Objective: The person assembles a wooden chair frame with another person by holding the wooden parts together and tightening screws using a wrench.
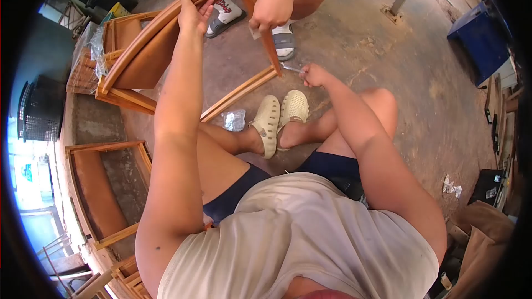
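With a blue box (479,41) at two o'clock, a second frame (100,188) at eight, and a co-worker's hand (272,8) on the chair frame (152,30) at eleven, the half-open left hand (194,18) touches that frame while the right hand (314,76) grasps a metal tool (292,68).

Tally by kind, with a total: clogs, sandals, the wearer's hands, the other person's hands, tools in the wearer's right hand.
Cream clogs: 2
Grey sandals: 2
Wearer's left hand and right hand: 2
Other person's hands: 2
Metal tool: 1
Total: 9
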A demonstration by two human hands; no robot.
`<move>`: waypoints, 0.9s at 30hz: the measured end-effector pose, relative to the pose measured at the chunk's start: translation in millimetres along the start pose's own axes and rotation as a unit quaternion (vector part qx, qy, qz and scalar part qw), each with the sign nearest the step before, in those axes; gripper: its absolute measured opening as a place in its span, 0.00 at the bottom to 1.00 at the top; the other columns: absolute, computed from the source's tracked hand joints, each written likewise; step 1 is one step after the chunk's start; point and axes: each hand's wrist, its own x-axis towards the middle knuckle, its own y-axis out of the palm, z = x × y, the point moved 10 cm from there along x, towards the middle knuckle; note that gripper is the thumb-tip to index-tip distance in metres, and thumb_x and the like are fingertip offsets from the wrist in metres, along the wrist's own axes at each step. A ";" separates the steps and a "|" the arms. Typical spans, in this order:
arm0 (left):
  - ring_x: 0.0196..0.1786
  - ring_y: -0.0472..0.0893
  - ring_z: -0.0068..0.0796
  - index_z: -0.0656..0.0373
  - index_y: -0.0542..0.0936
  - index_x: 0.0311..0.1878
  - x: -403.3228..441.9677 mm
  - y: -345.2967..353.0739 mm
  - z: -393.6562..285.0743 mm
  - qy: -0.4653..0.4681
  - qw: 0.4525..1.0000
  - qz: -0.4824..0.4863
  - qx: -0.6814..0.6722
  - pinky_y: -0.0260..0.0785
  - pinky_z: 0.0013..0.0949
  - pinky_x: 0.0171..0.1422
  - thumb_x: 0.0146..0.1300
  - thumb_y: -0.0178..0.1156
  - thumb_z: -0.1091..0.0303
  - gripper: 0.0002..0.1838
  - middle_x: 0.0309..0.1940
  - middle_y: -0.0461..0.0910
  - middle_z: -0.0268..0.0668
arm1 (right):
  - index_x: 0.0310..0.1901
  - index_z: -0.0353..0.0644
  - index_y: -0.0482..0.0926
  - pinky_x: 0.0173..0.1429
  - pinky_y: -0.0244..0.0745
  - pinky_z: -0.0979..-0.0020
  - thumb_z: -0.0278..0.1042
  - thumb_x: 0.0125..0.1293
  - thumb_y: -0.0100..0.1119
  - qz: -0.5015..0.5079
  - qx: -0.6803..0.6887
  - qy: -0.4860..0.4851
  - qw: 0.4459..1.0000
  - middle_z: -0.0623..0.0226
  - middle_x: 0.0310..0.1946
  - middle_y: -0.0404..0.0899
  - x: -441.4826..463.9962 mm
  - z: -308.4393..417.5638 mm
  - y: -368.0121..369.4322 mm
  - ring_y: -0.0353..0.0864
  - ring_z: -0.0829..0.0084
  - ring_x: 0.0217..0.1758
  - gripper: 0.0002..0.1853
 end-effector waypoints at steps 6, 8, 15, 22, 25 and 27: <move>0.38 0.83 0.35 0.59 0.71 0.55 -21.2 10.2 18.3 -0.004 1.000 -0.006 0.018 0.72 0.30 0.38 0.58 0.60 0.50 0.27 0.47 0.77 0.40 | 0.38 0.38 0.79 0.34 0.73 0.67 0.32 0.65 0.51 0.017 -0.039 -0.028 0.999 0.62 0.22 0.80 -21.6 27.0 19.5 0.78 0.68 0.24 0.09; 0.39 0.83 0.35 0.58 0.72 0.55 -24.3 10.5 20.1 -0.007 1.000 -0.007 0.010 0.72 0.31 0.41 0.58 0.60 0.50 0.27 0.47 0.76 0.40 | 0.38 0.38 0.79 0.38 0.74 0.65 0.33 0.64 0.53 0.015 -0.079 -0.025 0.996 0.57 0.24 0.81 -26.8 23.3 22.5 0.80 0.63 0.28 0.09; 0.42 0.80 0.30 0.61 0.72 0.55 -12.2 3.5 18.7 0.042 0.998 -0.027 0.026 0.70 0.31 0.46 0.58 0.62 0.50 0.29 0.46 0.77 0.37 | 0.42 0.38 0.76 0.49 0.71 0.60 0.32 0.65 0.50 -0.019 -0.081 -0.056 0.995 0.49 0.38 0.79 -47.9 36.7 30.4 0.78 0.53 0.43 0.09; 0.38 0.83 0.29 0.65 0.73 0.53 -2.4 0.9 14.4 0.100 0.993 -0.052 0.017 0.72 0.26 0.42 0.61 0.60 0.54 0.25 0.41 0.80 0.38 | 0.42 0.38 0.74 0.47 0.71 0.60 0.33 0.67 0.49 -0.083 -0.024 -0.104 0.991 0.48 0.34 0.78 -44.7 40.8 37.3 0.79 0.54 0.40 0.09; 0.38 0.83 0.29 0.66 0.73 0.53 -5.3 0.0 13.6 0.094 0.993 -0.060 0.027 0.72 0.27 0.41 0.61 0.59 0.53 0.25 0.41 0.80 0.38 | 0.41 0.38 0.74 0.45 0.71 0.59 0.36 0.68 0.49 -0.080 -0.003 -0.063 0.995 0.49 0.34 0.78 -28.9 38.9 38.8 0.78 0.55 0.39 0.10; 0.39 0.83 0.29 0.65 0.73 0.53 -14.3 3.0 10.8 0.076 0.995 -0.058 0.029 0.71 0.27 0.41 0.62 0.59 0.53 0.25 0.41 0.80 0.38 | 0.41 0.38 0.73 0.45 0.70 0.59 0.39 0.69 0.48 -0.086 -0.006 -0.066 0.994 0.49 0.34 0.78 -13.7 37.0 41.8 0.78 0.55 0.39 0.11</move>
